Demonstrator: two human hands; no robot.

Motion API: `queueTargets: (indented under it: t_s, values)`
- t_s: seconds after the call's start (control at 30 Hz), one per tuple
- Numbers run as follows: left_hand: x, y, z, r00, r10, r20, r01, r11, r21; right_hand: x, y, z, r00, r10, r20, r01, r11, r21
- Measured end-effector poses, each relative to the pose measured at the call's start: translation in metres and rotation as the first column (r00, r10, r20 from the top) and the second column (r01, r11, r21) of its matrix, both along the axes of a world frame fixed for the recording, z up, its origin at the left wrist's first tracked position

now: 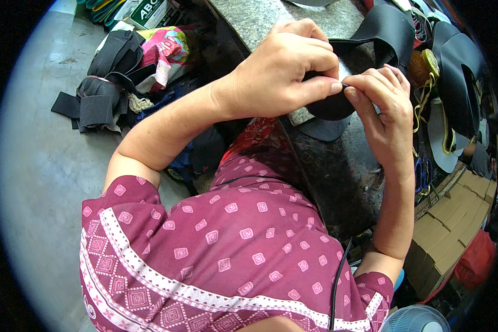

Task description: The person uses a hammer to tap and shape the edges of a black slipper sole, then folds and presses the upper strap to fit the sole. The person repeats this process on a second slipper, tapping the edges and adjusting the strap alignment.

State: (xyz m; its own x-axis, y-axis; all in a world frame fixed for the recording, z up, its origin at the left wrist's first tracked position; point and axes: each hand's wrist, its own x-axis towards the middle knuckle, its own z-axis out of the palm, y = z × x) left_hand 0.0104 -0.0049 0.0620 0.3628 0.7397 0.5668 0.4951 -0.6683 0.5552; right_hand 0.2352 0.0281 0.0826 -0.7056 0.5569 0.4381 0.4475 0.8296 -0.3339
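Both hands meet above the bench, pinching the edge of a black flexible sheet piece (331, 108). My left hand (293, 69) has thumb and forefinger closed on that edge. Just to its right, my right hand (383, 102) grips the same edge between thumb and fingertips, the other fingers curled. The piece droops in a rounded shape below the fingers, and part of it is hidden behind my left hand. Beyond the hands a wide black curved band (390, 33) stands up; whether it joins the held piece I cannot tell.
Under the hands is a dark worktop (337, 171), with a speckled grey slab (240, 19) beyond. Black cut pieces (454, 61) and a yellow roll (428, 62) crowd the right. Cardboard boxes (454, 216) and a fan (418, 320) stand lower right. Bundled black strips (102, 99) lie left.
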Motion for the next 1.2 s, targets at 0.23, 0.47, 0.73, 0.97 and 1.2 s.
queueTargets:
  t_s: [0.23, 0.47, 0.73, 0.97, 1.2]
  values:
    - [0.004, 0.003, -0.001, 0.975, -0.043, 0.217, 0.129, 0.907, -0.4, 0.001, 0.001, -0.002, 0.999, -0.032, -0.009, 0.032, 0.999, -0.003]
    - [0.0, 0.005, 0.005, 0.981, -0.17, -0.096, 0.148, 0.968, -0.201, 0.005, 0.001, -0.001, 0.998, -0.04, 0.045, 0.034, 0.993, 0.111]
    - [0.0, -0.006, 0.015, 0.979, 0.017, 0.204, 0.029, 0.975, -0.219, 0.019, 0.0, -0.015, 0.787, -0.298, -0.54, 0.281, 0.953, -0.117]
    - [0.016, -0.018, 0.014, 0.94, -0.267, 0.21, 0.321, 0.903, -0.286, 0.018, -0.026, -0.036, 0.596, -0.693, -0.406, -0.517, 0.055, -0.854]
    - [0.029, -0.038, 0.014, 0.951, -0.283, 0.123, 0.291, 0.691, -0.661, 0.016, -0.024, -0.044, 0.537, -0.636, -0.554, -0.554, 0.229, -0.8]
